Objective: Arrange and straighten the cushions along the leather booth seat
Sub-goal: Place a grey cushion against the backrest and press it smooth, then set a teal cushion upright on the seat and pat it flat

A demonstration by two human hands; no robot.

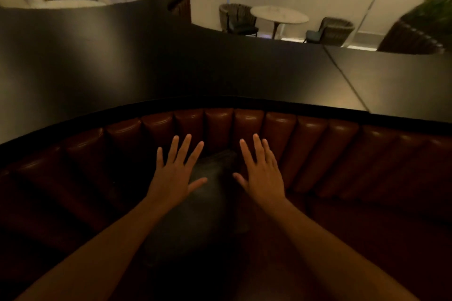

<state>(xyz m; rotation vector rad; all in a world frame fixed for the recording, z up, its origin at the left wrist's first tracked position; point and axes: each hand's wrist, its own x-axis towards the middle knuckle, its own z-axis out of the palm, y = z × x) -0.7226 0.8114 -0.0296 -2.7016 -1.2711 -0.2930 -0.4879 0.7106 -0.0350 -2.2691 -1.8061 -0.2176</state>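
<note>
The left hand [175, 173] and the right hand [263, 173] are both spread flat, fingers straight, holding nothing. Between and just under them a dark cushion [210, 193] leans on the tufted leather backrest [281, 134], long axis running away from the person, equally near both hands. It sits mid-seat on the curved bench [367, 227]. Beyond a dark partition [171, 68] stand a round table [278, 16] and chairs.

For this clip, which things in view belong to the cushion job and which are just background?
Job: dark cushion, leather booth backrest, left hand, right hand, both open with fingers spread.

Background: black ledge, round table, two wicker chairs, plant.
</note>
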